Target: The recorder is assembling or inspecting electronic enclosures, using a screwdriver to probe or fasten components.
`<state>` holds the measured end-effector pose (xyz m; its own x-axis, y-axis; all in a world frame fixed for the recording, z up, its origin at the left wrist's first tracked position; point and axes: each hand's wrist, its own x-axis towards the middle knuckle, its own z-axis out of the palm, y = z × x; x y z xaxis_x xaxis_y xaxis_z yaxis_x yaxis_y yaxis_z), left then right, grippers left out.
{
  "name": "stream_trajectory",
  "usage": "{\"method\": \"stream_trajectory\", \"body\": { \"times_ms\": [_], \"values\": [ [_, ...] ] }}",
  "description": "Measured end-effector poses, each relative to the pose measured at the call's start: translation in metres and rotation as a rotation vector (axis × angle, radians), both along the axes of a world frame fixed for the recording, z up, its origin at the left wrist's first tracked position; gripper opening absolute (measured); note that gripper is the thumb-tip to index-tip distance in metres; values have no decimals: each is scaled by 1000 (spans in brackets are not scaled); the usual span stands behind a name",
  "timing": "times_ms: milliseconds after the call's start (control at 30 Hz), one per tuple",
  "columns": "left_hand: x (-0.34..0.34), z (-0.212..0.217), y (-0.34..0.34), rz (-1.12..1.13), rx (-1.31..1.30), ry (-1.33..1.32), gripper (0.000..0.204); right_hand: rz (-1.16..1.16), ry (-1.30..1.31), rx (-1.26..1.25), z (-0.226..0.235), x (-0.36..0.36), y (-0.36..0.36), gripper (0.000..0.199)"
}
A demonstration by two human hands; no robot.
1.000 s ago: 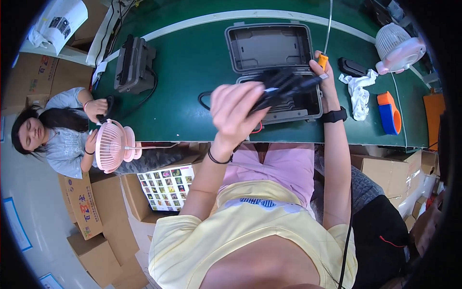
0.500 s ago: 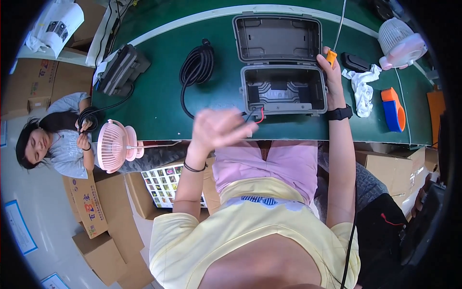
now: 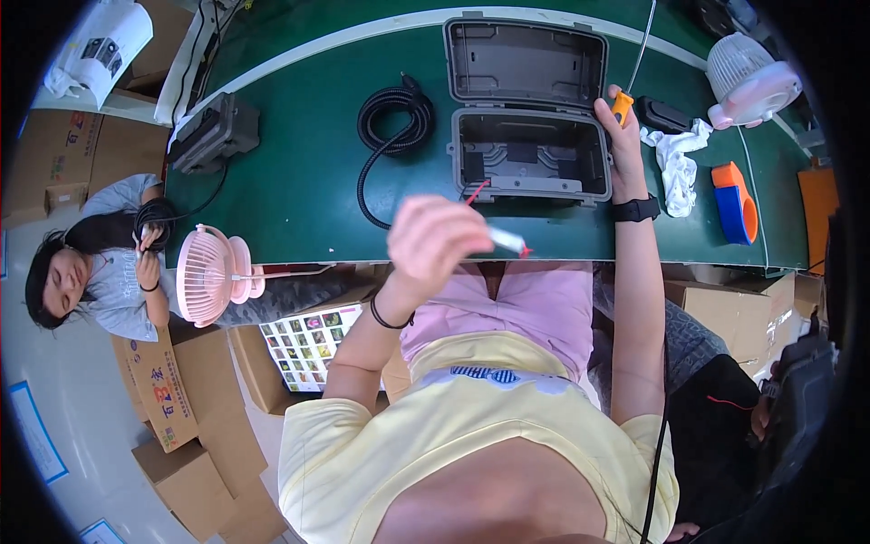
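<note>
Left hand [image 3: 437, 238], shifted rightward, clamps a white red-tipped piece [image 3: 506, 240]; right hand [image 3: 623, 150] clasps an orange handle [image 3: 623, 105].

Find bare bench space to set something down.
Roomiest: green benchtop between far-left gray case and coiled black cable. Narrower: between cable and open gray box. Crowded: right of that box, with right hand, white cloth, fan.

1. Your case [image 3: 530, 63] is dark grey.
2. Your coiled cable [image 3: 421, 127] is black.
3. Your tool handle [image 3: 622, 106] is orange.
4. Your held piece [image 3: 507, 240] is white, red-tipped.
5. Your shirt [image 3: 471, 422] is pale yellow, blue-striped motif.
6. Your tabletop [image 3: 299, 181] is green.
</note>
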<state>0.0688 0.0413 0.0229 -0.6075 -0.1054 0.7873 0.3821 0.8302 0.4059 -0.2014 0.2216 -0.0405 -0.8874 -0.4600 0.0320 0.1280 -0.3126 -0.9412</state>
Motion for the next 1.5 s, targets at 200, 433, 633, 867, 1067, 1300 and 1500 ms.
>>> {"method": "stream_trajectory", "body": {
  "times_ms": [200, 433, 633, 867, 1067, 1300, 1500],
  "values": [
    [-35, 19, -16, 318, 111, 6, 13, 4, 45, 11, 0, -1, 1, 43],
    [-72, 14, -7, 298, -93, -155, 17, -33, 107, 93, 6, 0, 1, 43],
    [-63, 17, -13, 210, -157, 100, 25, -15, 121, 92, 1, -3, 1, 43],
    [4, -36, -4, 257, -241, 70, 29, 28, 76, 5, 7, -3, 7, 38],
    [17, -57, -8, 253, -102, 28, 31, 15, 67, -14, 3, -2, 0, 39],
    [0, -36, -3, 147, -95, -44, 43, 38, 63, -25, 4, 0, 3, 38],
    [-39, -5, 10, 137, 19, 56, 41, 39, 71, -17, 6, 2, 0, 35]
  ]
}}
